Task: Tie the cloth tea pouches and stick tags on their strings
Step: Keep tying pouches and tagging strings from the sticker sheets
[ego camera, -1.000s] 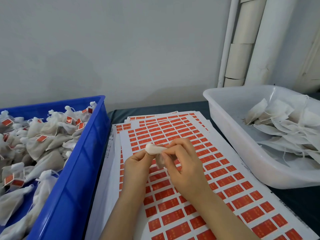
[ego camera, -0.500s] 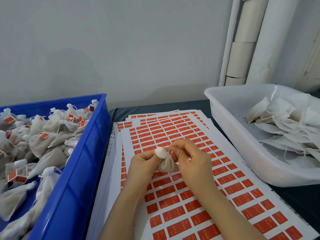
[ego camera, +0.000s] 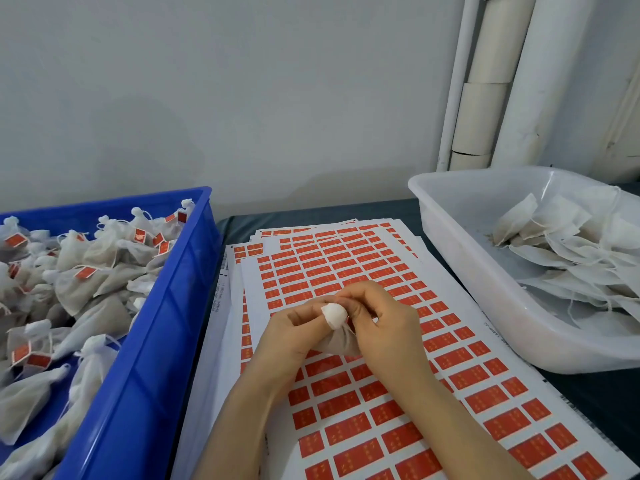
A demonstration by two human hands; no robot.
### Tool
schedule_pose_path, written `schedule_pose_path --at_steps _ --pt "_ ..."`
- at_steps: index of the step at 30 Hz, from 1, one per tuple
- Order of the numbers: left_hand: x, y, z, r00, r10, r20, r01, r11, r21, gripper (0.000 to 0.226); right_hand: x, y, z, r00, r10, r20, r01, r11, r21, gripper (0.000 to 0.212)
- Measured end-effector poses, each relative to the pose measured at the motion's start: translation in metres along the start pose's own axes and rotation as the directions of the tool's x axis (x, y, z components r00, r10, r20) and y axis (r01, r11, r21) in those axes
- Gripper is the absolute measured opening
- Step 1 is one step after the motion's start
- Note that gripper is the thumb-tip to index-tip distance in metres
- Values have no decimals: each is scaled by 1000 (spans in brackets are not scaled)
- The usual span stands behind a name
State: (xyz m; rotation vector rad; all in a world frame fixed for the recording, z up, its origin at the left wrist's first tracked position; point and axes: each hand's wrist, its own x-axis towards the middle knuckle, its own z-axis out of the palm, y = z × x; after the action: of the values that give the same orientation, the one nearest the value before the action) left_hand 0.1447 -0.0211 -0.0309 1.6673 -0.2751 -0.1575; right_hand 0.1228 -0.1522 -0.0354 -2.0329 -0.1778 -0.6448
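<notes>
A blue crate (ego camera: 166,306) of tagged pouches (ego camera: 79,271) sat at nine o'clock, a white tub (ego camera: 467,271) of untied pouches (ego camera: 554,237) at three, red tag sheets (ego camera: 346,265) between. At centre, left hand (ego camera: 294,337) and right hand (ego camera: 384,323) pinched the gathered neck of one tea pouch (ego camera: 334,315).

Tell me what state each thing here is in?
pouch in hand: neck gathered, held by both hands, no tag seen.
left hand: grips the pouch.
right hand: pinches the pouch's neck.
blue bin: heaped with tied, tagged pouches.
white bin: partly filled with flat, untied pouches.
sticker sheets: stacked flat, rows of red tags in place.
</notes>
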Motion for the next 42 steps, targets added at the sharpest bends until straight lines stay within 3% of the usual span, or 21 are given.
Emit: schedule_pose_path --at_steps 4,6,11,18,24,28,33,36,42 --pt "1 -1 1 999 -16 -31 16 1000 2 11 1 1 2 1000 -18 10 18 1000 -2 14" --pt "2 -3 3 998 -29 -56 30 999 14 21 1 1 2 1000 -4 27 4 1000 1 9" --pt "5 -10 3 985 -66 -159 74 996 42 21 1 -2 3 996 -6 93 2 999 48 24" --pt "8 -10 7 961 -101 -257 62 986 -153 14 2 -2 5 993 72 89 -81 991 102 5" --pt "9 -9 6 948 -132 -289 50 960 -275 15 1 0 5 987 70 147 -96 980 176 9" --pt "8 -6 6 955 -135 -265 49 951 -306 9 3 3 4 971 161 176 -196 961 197 13" --pt "5 -3 8 971 -131 -199 69 954 -293 14 7 0 1 947 261 190 -313 886 341 15" --pt "3 -3 8 979 -116 -166 69 962 -264 13 8 -2 -1 943 244 227 -313 882 352 14" --pt "4 -5 8 972 -29 -235 -3 991 -133 20 10 -2 -3 927 275 255 -355 862 361 9"
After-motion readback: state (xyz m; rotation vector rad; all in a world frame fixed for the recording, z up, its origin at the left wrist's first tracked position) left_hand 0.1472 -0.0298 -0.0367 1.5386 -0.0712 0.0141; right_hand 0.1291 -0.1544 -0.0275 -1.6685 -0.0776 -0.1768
